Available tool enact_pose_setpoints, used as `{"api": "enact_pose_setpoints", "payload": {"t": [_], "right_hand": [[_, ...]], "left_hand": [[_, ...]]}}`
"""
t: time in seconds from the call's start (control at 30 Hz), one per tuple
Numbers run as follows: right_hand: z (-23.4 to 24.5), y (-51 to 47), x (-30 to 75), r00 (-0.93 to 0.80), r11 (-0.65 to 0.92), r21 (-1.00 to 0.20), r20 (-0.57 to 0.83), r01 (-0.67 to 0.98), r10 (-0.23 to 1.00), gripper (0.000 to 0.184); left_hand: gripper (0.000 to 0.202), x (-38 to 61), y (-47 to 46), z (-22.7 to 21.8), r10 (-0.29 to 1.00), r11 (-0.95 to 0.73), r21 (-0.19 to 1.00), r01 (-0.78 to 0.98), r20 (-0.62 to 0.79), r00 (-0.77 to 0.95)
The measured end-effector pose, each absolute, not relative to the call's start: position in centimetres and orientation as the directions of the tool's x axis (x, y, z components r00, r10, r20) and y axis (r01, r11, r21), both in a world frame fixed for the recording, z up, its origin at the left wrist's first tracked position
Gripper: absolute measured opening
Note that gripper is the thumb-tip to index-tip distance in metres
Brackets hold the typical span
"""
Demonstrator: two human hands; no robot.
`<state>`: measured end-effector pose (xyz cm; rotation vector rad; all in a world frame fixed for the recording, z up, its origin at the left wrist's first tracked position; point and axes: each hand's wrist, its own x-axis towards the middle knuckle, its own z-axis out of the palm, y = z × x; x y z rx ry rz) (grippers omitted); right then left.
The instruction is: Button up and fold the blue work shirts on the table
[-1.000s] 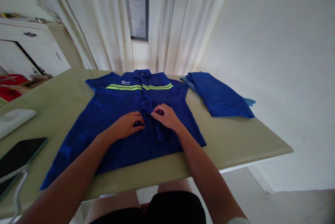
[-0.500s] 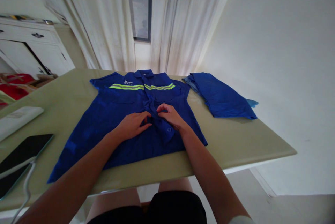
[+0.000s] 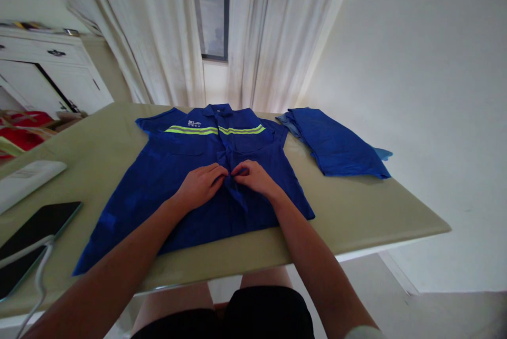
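A blue short-sleeved work shirt [image 3: 158, 180] lies spread on the table, collar at the far side, with a yellow-green reflective stripe [image 3: 192, 130] across its chest. At the front opening, below the stripe, my left hand [image 3: 201, 183] pinches the shirt's edge between thumb and fingers. Close beside it, almost touching, my right hand [image 3: 255, 176] grips the other side of the same opening, fingertips together. Cloth bunches up between the two hands and a fold hangs toward me. Any button there is hidden by my fingers.
Folded blue garments [image 3: 336, 143] lie at the table's right. On the left are a black phone [image 3: 39, 223], a white cable [image 3: 41, 270] and a white flat device [image 3: 29, 183]. The table's near edge [image 3: 222, 270] runs just above my legs. Curtains [image 3: 158, 27] hang behind.
My left hand's thumb and fingers have closed onto the placket. My right hand has shifted slightly left, bringing both hands together, and the flap with the visible button has turned down out of sight.
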<state>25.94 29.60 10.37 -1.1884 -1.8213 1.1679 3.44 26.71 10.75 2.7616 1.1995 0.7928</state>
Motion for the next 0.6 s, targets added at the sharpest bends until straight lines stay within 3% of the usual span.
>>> {"api": "enact_pose_setpoints", "payload": {"t": [0.1,0.27,0.43,0.6], "right_hand": [[10.6,29.5,26.0,-0.418,0.266,-0.894,0.099,0.361,0.903,0.03],[11.4,29.2,25.7,-0.442,0.337,-0.835,0.128,0.435,0.888,0.013],[11.4,28.3,25.3,-0.462,0.315,-0.785,0.041,0.533,0.886,0.043],[10.9,28.2,24.9,-0.385,0.355,-0.641,0.099,0.681,0.917,0.021]], "left_hand": [[0.021,3.4,26.7,11.0,0.685,-0.705,0.223,0.673,0.46,0.565],[0.016,3.3,26.8,11.1,0.671,-0.707,0.187,0.682,0.481,0.564],[0.02,3.3,26.8,11.0,0.685,-0.708,0.22,0.671,0.445,0.577],[0.026,2.8,27.1,11.2,0.781,-0.62,0.322,0.715,0.334,0.527]]}}
